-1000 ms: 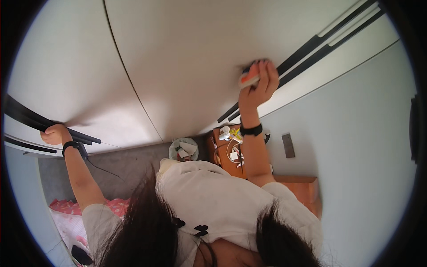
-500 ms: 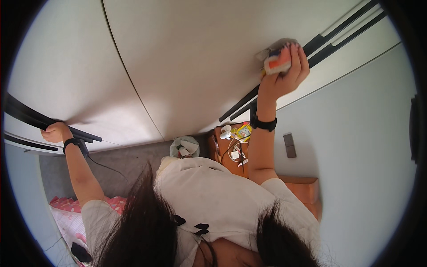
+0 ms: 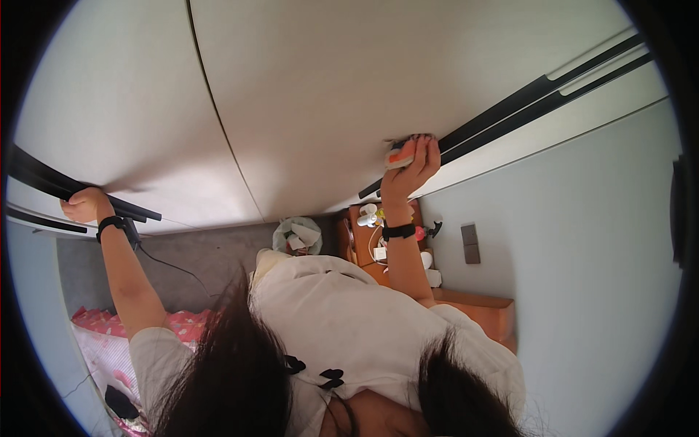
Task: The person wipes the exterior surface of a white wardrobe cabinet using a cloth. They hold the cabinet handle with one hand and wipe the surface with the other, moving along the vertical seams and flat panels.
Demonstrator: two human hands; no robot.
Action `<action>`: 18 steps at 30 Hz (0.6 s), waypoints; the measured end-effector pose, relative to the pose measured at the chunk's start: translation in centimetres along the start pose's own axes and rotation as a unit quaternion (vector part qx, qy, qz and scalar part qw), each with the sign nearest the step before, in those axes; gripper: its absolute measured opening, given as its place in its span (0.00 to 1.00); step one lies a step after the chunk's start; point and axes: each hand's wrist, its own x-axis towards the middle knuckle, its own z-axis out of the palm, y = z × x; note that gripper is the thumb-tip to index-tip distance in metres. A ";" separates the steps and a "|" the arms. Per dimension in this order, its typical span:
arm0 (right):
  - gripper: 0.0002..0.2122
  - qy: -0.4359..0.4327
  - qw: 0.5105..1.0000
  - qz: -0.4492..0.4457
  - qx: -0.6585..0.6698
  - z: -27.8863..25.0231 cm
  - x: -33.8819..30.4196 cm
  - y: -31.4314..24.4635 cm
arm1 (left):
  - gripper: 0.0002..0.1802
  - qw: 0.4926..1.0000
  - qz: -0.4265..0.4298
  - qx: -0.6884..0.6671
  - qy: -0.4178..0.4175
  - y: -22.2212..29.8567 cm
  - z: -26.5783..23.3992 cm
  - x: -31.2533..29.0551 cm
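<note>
My right hand (image 3: 413, 166) is closed around a crumpled cloth (image 3: 397, 159) with orange and white patches. It presses the cloth against the pale wardrobe door (image 3: 313, 87), beside the long black handle strips (image 3: 502, 113) on the right. Over at the far left, my left hand (image 3: 86, 205) grips another black handle (image 3: 47, 175), its fingers wrapped around the bar. A thin dark seam (image 3: 211, 95) divides the door panels between my hands. Most of the cloth is hidden behind my right fingers.
Below the doors stands a bin with a plastic liner (image 3: 297, 236). To its right, a brown wooden cabinet (image 3: 377, 273) carries white bottles and a cable. A wall switch (image 3: 471, 243) sits on the bluish wall. Pink patterned bedding (image 3: 102, 324) lies at the lower left.
My right hand has moved down and to the left along the handle strips with the cloth. My left hand stays on its handle.
</note>
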 end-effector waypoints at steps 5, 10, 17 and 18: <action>0.13 -0.063 0.992 0.077 0.083 -1.7 2.0 -0.4 | 0.28 1.000 -0.009 0.002 0.000 -0.5 0.5 -0.1; 0.12 0.080 0.992 -0.015 0.096 -2.8 10.9 -2.3 | 0.28 1.000 -0.008 0.003 0.001 -1.1 0.9 0.0; 0.15 0.145 0.988 -0.049 0.028 -1.7 20.0 -3.1 | 0.27 1.000 -0.007 -0.002 0.000 -1.3 0.9 -0.1; 0.15 0.150 0.987 -0.059 -0.011 -1.3 19.7 -2.7 | 0.27 1.000 -0.009 0.002 -0.006 -1.4 0.8 -0.1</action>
